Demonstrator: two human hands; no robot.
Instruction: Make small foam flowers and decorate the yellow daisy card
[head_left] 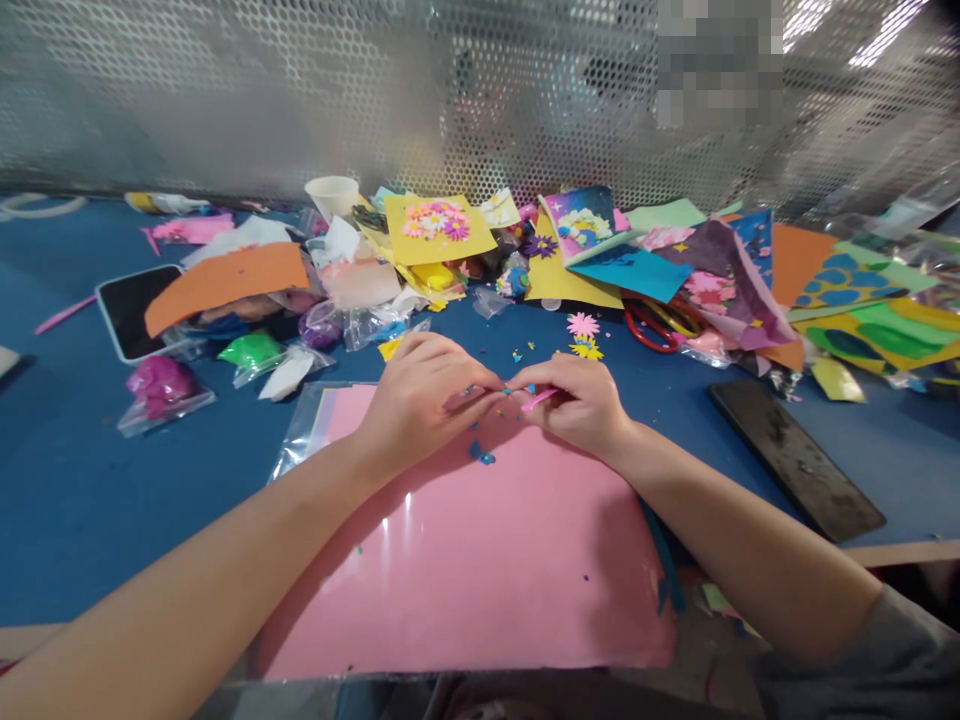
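My left hand (431, 390) and my right hand (581, 400) meet over the far part of a pink sheet (480, 560) in a clear sleeve. Thumb and forefinger of each pinch at a tiny blue piece (508, 391) between them; its shape is too small to make out. A thin pink tool (541, 399) is also held in my right hand, its end pointing left. Small blue bits (486, 458) with a yellow dot lie on the sheet just below the fingers. Beyond my hands lie a pink paper flower (583, 324) and a yellow one (587, 347).
Coloured papers, bagged clay (160, 388) and a white cup (332, 196) line the back of the blue table (67, 450). Red-handled scissors (649, 330) lie behind my right hand, a dark phone (795, 460) right of it. A perforated metal panel (300, 100) stands behind.
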